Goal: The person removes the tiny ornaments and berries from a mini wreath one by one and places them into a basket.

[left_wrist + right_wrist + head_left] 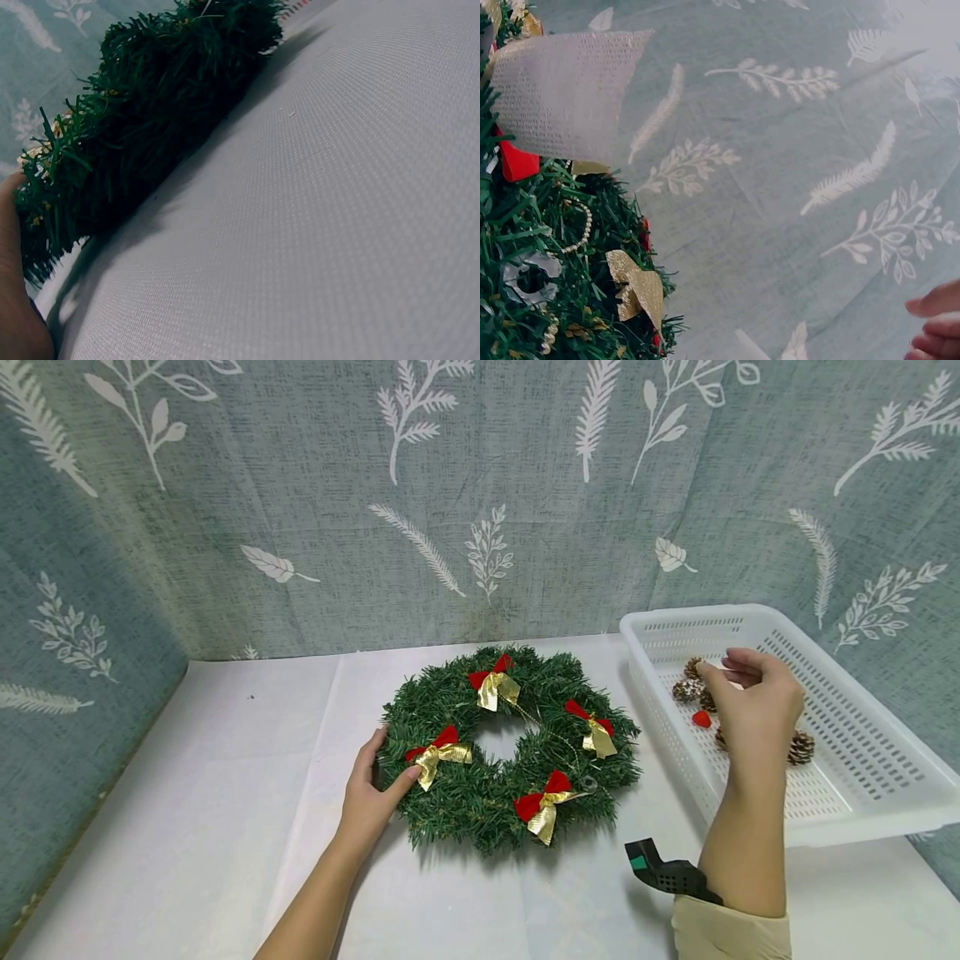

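A green wreath (450,693) lies on the white cloth, decorated with several red and gold bows (442,756) and a thin gold bead string. My left hand (367,793) grips its left edge, thumb on top by a bow and fingers round the outer side. In the left wrist view the thumb side of that hand shows at the wreath's edge. Over the white basket (862,827) hovers my right hand (757,702), fingers loosely bent and no object visible between thumb and fingertips. Several pine cones (801,747) and a small red piece (701,719) lie in the basket beneath it.
The basket stands on the right with raised, slotted walls. A leaf-patterned grey-green cloth (480,552) hangs behind the table (225,793) and along both sides. A black strap mount (671,872) sits on my right wrist.
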{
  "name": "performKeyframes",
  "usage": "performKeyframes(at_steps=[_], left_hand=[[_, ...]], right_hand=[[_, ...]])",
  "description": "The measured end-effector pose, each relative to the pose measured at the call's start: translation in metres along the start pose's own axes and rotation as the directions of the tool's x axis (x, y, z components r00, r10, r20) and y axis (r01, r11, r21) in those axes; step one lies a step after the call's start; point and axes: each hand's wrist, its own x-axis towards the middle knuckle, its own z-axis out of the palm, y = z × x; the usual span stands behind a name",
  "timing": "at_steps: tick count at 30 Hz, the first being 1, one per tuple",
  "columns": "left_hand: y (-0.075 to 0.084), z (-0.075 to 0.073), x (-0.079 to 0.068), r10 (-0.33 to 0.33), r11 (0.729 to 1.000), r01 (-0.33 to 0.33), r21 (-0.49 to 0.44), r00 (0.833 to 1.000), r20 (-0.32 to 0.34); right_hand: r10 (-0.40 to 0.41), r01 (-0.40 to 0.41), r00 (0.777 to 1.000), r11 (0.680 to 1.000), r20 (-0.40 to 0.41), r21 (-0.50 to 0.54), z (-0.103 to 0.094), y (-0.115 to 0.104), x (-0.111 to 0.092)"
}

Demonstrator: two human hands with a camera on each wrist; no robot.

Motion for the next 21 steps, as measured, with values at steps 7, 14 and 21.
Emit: performKeyframes(at_steps=[7,14,21], left_hand=[[0.001,0.001,-0.001,0.005,1.000,-0.005,-0.003,1.000,0.000],[0.002,0.001,-0.001,0.024,1.000,-0.023,0.009,1.000,-0.012],[0.000,0.001,-0.002,0.019,1.000,-0.019,0.011,1.000,-0.014]], right_hand=[[-0.167,0.161,0.985,0.977,0.031,0.139,0.010,0.002,-0.004],[-0.260,0.247,0.964,0.953,0.057,0.174,0.018,0.000,-0.007],[-0.346,0.324,0.934,0.926,0.092,0.194,0.029,-0.002,-0.011]])
